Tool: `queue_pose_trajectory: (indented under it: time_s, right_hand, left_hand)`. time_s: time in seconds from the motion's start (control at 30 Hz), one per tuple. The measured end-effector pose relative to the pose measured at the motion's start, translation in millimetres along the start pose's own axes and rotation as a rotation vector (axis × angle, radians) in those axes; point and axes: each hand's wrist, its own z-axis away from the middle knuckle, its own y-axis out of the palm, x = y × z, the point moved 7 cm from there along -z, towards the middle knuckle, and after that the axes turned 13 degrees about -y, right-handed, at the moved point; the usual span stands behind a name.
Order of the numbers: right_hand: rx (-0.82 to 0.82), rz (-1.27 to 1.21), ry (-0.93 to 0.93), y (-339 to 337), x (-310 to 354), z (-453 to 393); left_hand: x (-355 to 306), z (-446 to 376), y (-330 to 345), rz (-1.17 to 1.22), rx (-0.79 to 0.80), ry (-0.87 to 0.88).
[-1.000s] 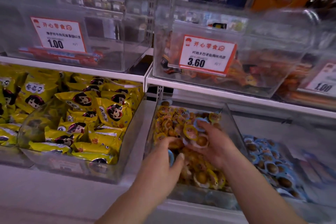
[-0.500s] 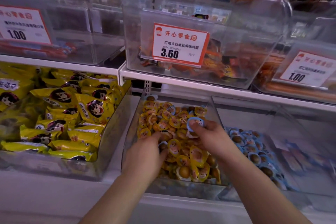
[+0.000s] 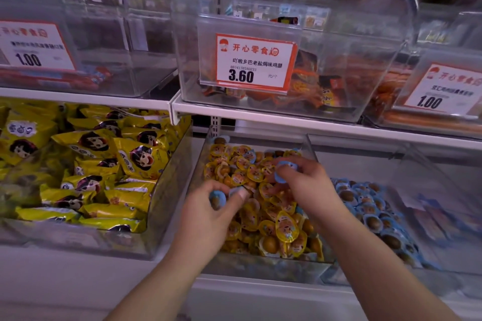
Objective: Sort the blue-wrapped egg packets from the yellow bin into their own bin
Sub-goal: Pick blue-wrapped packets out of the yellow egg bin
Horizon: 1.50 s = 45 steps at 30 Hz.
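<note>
1. Fingers (image 3: 236, 194) of the left hand (image 3: 206, 219) are curled and pinch one blue-wrapped egg packet (image 3: 217, 199) between thumb and forefinger, just above the near left part of the yellow bin (image 3: 206, 172). A second blue edge shows at the fingertips, but I cannot tell if it is another packet.
2. Right hand (image 3: 310, 190) is also curled, and it holds a blue-wrapped packet (image 3: 283, 172) over the far middle of the yellow bin, with its palm resting on the yellow heap.
3. Blue bin (image 3: 407, 250), the goal, stands directly to the right of the yellow bin and already carries many blue packets.
4. Risk one: the pinch of the left hand is only at the edge of the slippery film. On the way across the yellow bin the packet could slide out and fall back in the heap, where it would be hard to find again.
5. Risk two: the left hand is on the side of the yellow bin away from the blue bin, so it must cross over or under the right arm. A bump between the arms could shake loose either packet.
6. Risk three: the heap lies high near the front wall of the yellow bin. A forearm dragged over it could push yellow packets (image 3: 285, 227) out to the shelf or into the blue bin, which spoils the sorting.
7. Risk four: some blue packets may stay buried, since a few blue edges show between yellow ones near the right wall.
</note>
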Motion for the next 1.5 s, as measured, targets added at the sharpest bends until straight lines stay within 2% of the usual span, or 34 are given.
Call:
queue_pose_trajectory:
  time_s: [0.07,0.13,0.2,0.27,0.37,0.4,0.43,0.53,0.63,0.8,0.97,1.07,1.17,1.27,1.33,1.4,1.5]
  right_hand:
    - [-0.016,-0.204,0.078,8.5,-0.4,1.9]
    - [-0.006,-0.233,0.113,17.8,1.9,2.9]
    - [0.087,-0.046,0.04,31.1,6.2,2.2]
    - [0.261,0.176,-0.114,54.8,13.3,5.8]
    - [0.621,0.688,-0.381,98.1,3.0,21.9]
    - [0.689,0.86,-0.444,107.6,-5.0,26.8]
    - [0.701,0.962,-0.487,113.3,-10.7,28.9]
    - [0.646,1.061,-0.542,122.1,-21.5,25.8]
    - [0.678,1.15,-0.512,131.4,-30.1,19.7]
    - [0.725,1.126,-0.588,142.3,-27.0,21.0]
    - [0.53,1.094,-0.572,117.4,-15.5,22.0]
    - [0.41,0.947,-0.513,87.0,-5.2,26.0]
    - [0.135,0.5,-0.404,44.0,16.0,33.8]
    - [-0.097,0.016,-0.188,18.7,22.2,50.4]
    - [-0.113,-0.176,0.006,22.7,12.2,65.0]
    - [-0.069,-0.329,0.149,33.5,5.7,78.1]
    - [-0.027,-0.61,0.321,45.7,7.8,87.7]
  left_hand:
    - [-6.9,6.1,-6.3,0.376,0.11,-0.15]
    - [-11.5,8.3,-19.1,0.611,0.163,-0.229]
    - [-10.2,7.4,-40.2,0.713,0.153,-0.28]
    - [1.8,4.7,-58.9,0.736,0.098,-0.39]
    - [24.0,1.0,-72.3,0.742,0.017,-0.541]
    - [28.0,-0.2,-73.7,0.743,0.01,-0.558]
    - [30.4,-1.4,-74.6,0.74,0.007,-0.56]
    - [33.6,-4.5,-75.3,0.72,0.017,-0.545]
    - [35.7,-5.5,-75.7,0.693,0.028,-0.533]
    - [34.5,-6.9,-80.6,0.695,0.043,-0.466]
    - [33.2,-4.8,-75.1,0.662,0.088,-0.462]
    - [30.6,-2.0,-68.5,0.663,0.104,-0.443]
    - [24.2,1.5,-60.7,0.592,0.101,-0.354]
    - [5.2,11.2,-51.6,0.291,0.002,-0.115]
    - [-15.0,25.5,-39.3,0.138,-0.073,0.088]
    - [-32.3,40.8,-23.0,0.107,-0.105,0.239]
    - [-46.9,53.0,-2.7,0.089,-0.166,0.349]
